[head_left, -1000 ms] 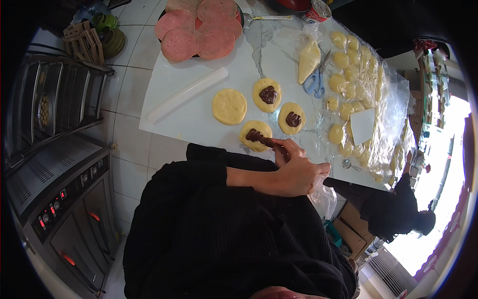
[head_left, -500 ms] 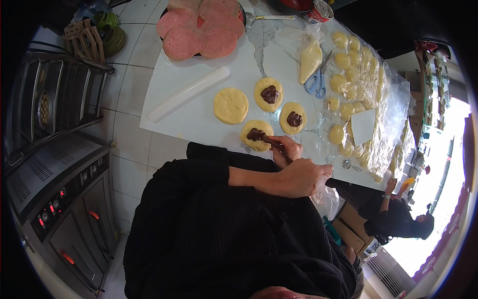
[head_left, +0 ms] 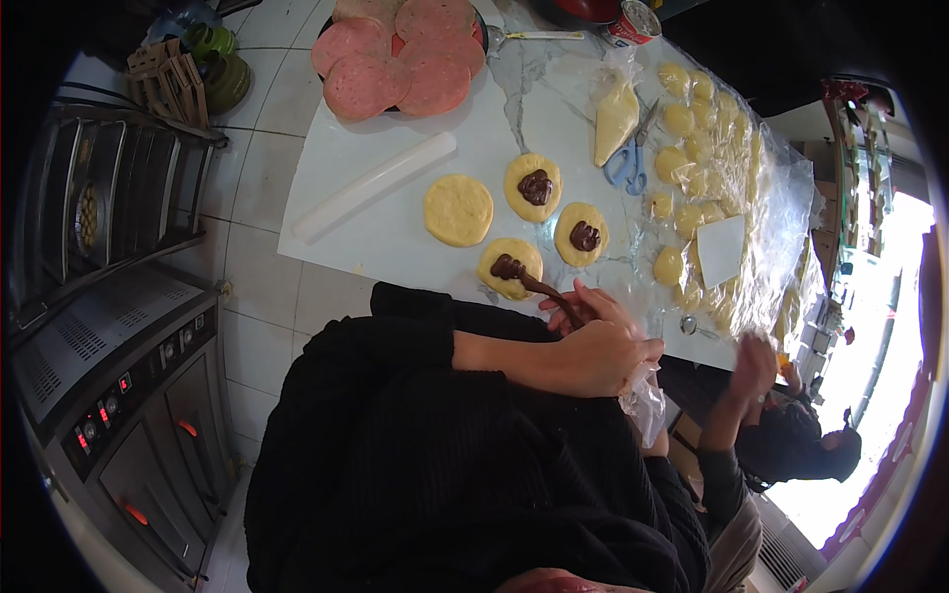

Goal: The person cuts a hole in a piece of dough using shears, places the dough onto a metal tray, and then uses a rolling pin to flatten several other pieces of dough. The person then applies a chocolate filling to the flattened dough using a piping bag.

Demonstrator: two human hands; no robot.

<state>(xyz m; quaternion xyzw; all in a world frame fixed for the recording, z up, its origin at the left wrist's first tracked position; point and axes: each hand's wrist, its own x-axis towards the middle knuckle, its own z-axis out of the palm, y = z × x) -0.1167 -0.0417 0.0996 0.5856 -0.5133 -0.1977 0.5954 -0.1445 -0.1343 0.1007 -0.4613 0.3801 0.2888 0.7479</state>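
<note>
A piping bag of chocolate filling (head_left: pixel 554 296) slants down to a flat dough round (head_left: pixel 517 284), its tip by the dark chocolate dollop (head_left: pixel 508 267). My left hand (head_left: pixel 603 358) is closed around the upper part of the bag, and clear plastic (head_left: pixel 646 407) hangs below it. Partly hidden behind it, my right hand (head_left: pixel 600 304) has its fingers loosely around the bag nearer the tip. Two more dough rounds, one farther off (head_left: pixel 534 168) and one to the right (head_left: pixel 581 252), carry chocolate in their middles. A plain dough round (head_left: pixel 458 211) lies to the left.
A white rolling pin (head_left: pixel 376 188) lies at left, below sliced pink meat (head_left: pixel 435 74). Beyond are a cream-filled piping bag (head_left: pixel 617 124) and blue-handled scissors (head_left: pixel 626 166). Plastic-covered dough balls (head_left: pixel 707 148) fill the right side. Co-workers are at lower right, one hand (head_left: pixel 756 366) raised near the table edge.
Both my hands have drawn back slightly from the dough round with the bag, showing more of its tip. My right hand's fingers have loosened. A co-worker's hand and arm have appeared at lower right.
</note>
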